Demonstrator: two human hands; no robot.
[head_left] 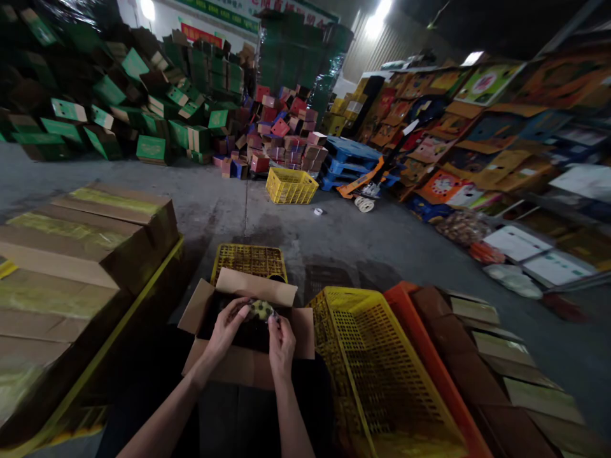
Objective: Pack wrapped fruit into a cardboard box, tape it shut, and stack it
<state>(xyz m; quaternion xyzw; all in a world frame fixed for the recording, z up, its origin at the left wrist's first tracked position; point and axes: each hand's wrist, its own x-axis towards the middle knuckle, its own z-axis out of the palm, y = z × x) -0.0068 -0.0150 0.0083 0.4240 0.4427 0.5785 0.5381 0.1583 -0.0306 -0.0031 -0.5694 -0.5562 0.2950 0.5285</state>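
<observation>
An open cardboard box [238, 369] sits in front of my body with its flaps spread outward. Over its dark opening, my left hand [233, 318] and my right hand [281, 340] pinch opposite sides of a yellow-green pack with dark spots [261, 310]. A shiny clear wrap seems to cover it; its exact kind is too small to make out. The fingers of both hands are closed on its edges. What lies deeper inside the box is dark and hidden.
Beside the box on the right stands a yellow plastic crate [382, 356], then an orange crate [405, 299] and a row of brown cartons [477, 369]. Taped cartons [95, 235] are stacked at left. Ahead are another yellow crate [292, 186] and an orange pallet jack [363, 181].
</observation>
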